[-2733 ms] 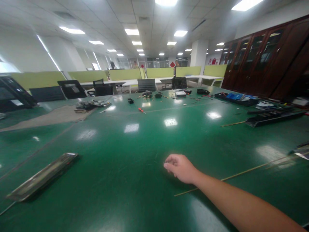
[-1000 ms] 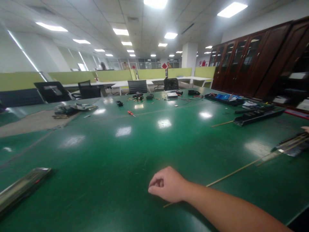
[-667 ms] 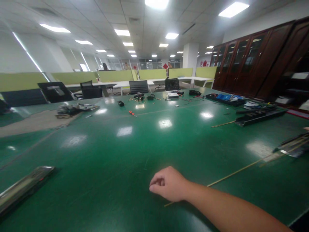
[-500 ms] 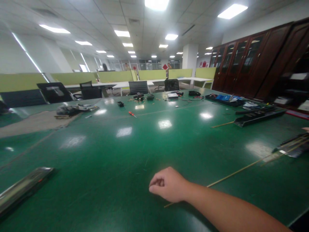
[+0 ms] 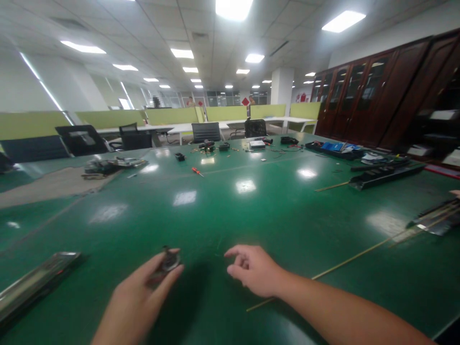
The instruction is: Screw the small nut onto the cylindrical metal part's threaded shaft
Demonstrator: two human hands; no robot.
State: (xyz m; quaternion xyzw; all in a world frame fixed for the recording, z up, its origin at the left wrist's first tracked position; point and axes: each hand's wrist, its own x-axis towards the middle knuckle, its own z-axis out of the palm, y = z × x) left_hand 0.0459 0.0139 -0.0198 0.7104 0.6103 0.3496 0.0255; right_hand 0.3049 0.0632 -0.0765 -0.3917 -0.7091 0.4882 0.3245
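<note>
My left hand (image 5: 138, 292) is closed on a small dark part with a shiny rim (image 5: 171, 260), pinched between thumb and fingers above the table; blur hides its exact kind. To the right, my right hand (image 5: 253, 269) hovers over the green tabletop (image 5: 215, 215). Its index finger and thumb stand apart, the other fingers are curled, and nothing shows between them. Beneath the right wrist runs a long thin yellowish rod (image 5: 352, 257), partly covered by the forearm.
A long metal-edged piece (image 5: 39, 282) lies at the left. Further off are an orange screwdriver (image 5: 197, 171), a pile of parts (image 5: 111, 165) and a black channel (image 5: 388, 176). At the right edge a co-worker's fingers (image 5: 455, 192) show above more channel pieces (image 5: 436, 218).
My left hand has come into view from below, holding the small dark part. The index finger and thumb of my right hand have spread apart; its arm has barely moved.
</note>
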